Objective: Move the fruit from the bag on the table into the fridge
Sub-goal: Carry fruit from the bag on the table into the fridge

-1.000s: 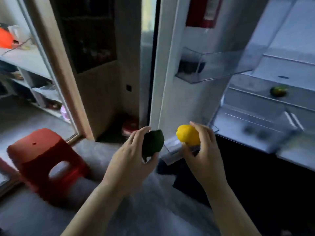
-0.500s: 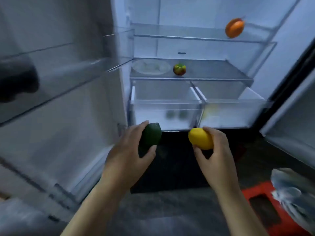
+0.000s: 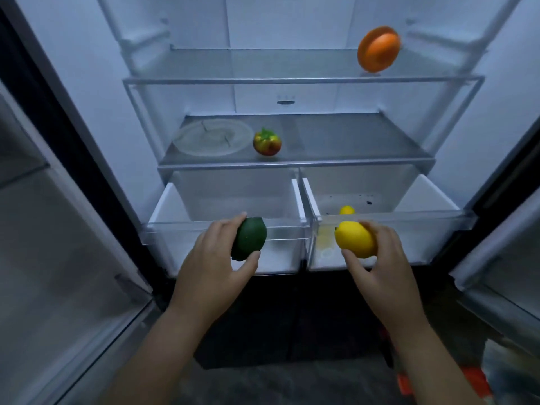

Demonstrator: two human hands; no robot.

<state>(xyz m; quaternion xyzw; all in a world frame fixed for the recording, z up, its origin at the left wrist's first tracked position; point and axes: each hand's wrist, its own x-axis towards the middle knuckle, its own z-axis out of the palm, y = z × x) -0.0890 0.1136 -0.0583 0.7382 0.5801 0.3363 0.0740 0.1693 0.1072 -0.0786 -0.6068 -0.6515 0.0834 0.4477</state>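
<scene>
Green fruit (image 3: 249, 238), lemon (image 3: 355, 239) now level with drawers (image 3: 181, 226)

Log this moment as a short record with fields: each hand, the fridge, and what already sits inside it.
Left hand: grips a dark green fruit, in front of the left drawer
Right hand: grips a lemon, in front of the right drawer
Fridge: open, both drawers pulled out
Top shelf: orange fruit, at right
Middle shelf: red-yellow fruit beside a clear plate
Right drawer: one small yellow fruit
</scene>
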